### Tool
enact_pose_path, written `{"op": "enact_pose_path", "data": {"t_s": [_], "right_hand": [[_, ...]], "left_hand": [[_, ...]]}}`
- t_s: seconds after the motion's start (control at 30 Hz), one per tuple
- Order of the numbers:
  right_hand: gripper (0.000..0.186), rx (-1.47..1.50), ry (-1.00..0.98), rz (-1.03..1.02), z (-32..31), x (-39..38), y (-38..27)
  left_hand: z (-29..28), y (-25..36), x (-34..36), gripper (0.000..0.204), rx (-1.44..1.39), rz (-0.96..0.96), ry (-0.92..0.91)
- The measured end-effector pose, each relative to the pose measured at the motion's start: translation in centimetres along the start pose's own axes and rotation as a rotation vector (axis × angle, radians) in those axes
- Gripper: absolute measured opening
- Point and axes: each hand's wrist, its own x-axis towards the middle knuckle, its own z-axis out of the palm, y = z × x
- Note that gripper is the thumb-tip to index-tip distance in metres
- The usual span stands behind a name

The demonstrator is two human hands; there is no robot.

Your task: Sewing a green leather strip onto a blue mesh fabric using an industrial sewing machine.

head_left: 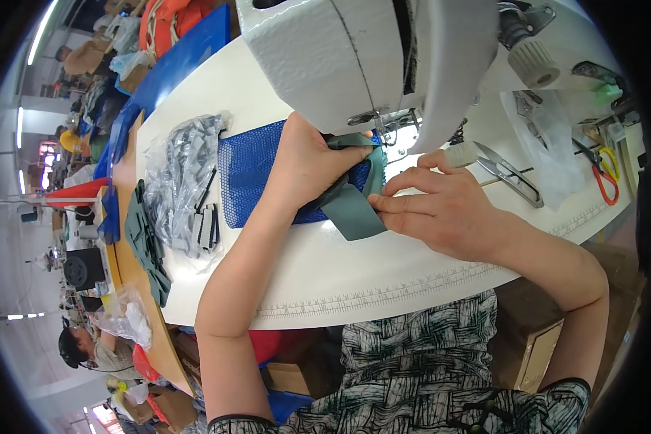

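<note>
a person's bare hands work under the head of a white sewing machine (340,58), which stands over the far side of a white desk (304,289). the left hand (307,163) is closed narrow over a dark green fabric strip (354,215), its thumb pointing toward the needle, apparently to keep the strip flat on the blue mesh (249,170) beneath. the right hand (445,213) pinches the strip's right edge with its fingertips, seemingly to steer it. the strip lies partly on the mesh, below the needle, its loose end toward the desk's near edge. the mesh spreads toward the left edge, perhaps so that it stays supported.

near the desk's left edge, a clear plastic bag (184,173) holds a bundle of greyish pieces, too blurred to name. near the right edge lies another clear bag (557,170); whether the metal piece (529,119) there is in or on it cannot be told. red-and-yellow-handled scissors (605,177) lie beyond it, apart from the fabric.
</note>
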Motion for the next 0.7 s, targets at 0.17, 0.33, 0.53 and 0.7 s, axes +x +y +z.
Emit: {"op": "enact_pose_path", "data": {"t_s": [0.17,0.33,0.53,0.7], "right_hand": [[0.025,0.054,-0.014,0.088,0.1,0.0,-0.6],[0.016,-0.094,0.025,0.142,0.2,0.3,-0.7],[0.013,-0.173,0.017,0.209,-0.9,0.2,0.2],[0.018,-0.085,0.064,0.178,-1.2,-0.1,0.1]], "left_hand": [[-0.1,-0.2,0.0,0.030,-0.005,-0.011,-0.002],[0.3,-0.4,0.7,0.030,0.136,0.040,0.074],[1.6,0.1,1.6,0.030,0.137,0.046,0.145],[1.9,0.4,0.7,0.031,0.103,-0.044,0.149]]}}
